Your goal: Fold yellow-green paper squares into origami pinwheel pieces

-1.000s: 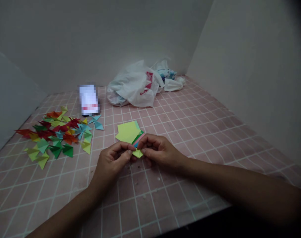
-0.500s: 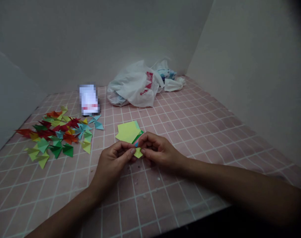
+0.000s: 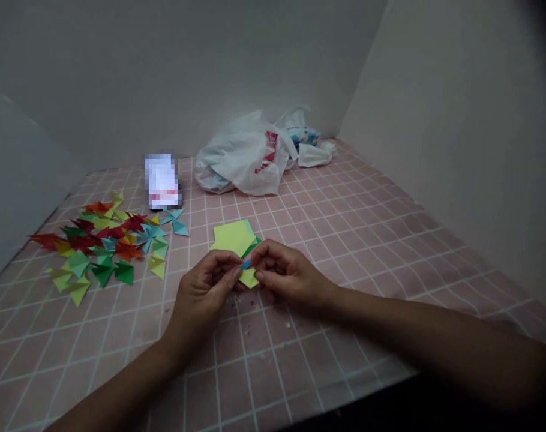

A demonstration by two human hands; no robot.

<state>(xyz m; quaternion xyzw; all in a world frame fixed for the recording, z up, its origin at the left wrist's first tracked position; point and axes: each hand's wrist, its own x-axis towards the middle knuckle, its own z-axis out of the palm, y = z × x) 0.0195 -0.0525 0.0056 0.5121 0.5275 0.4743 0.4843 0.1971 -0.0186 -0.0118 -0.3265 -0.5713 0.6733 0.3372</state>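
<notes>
A small folded piece of yellow paper (image 3: 249,278) is pinched between my two hands above the tabletop. My left hand (image 3: 213,279) grips its left edge with thumb and curled fingers. On its right side, my right hand (image 3: 287,271) holds it between thumb and forefinger. Just behind the hands lies a small stack of coloured paper sheets (image 3: 232,237), yellow on top, with green, pink and blue edges showing; the hands partly hide it.
Many folded paper pieces (image 3: 115,240) in red, orange, yellow, green and blue lie at the left. Behind them a lit phone (image 3: 162,181) stands, its screen blurred. White plastic bags (image 3: 250,153) rest at the back by the wall. A pink checked cloth (image 3: 367,252) covers the table.
My left thumb and fingers have shifted slightly left and up, so more of the yellow paper shows. My right hand stays nearly in place.
</notes>
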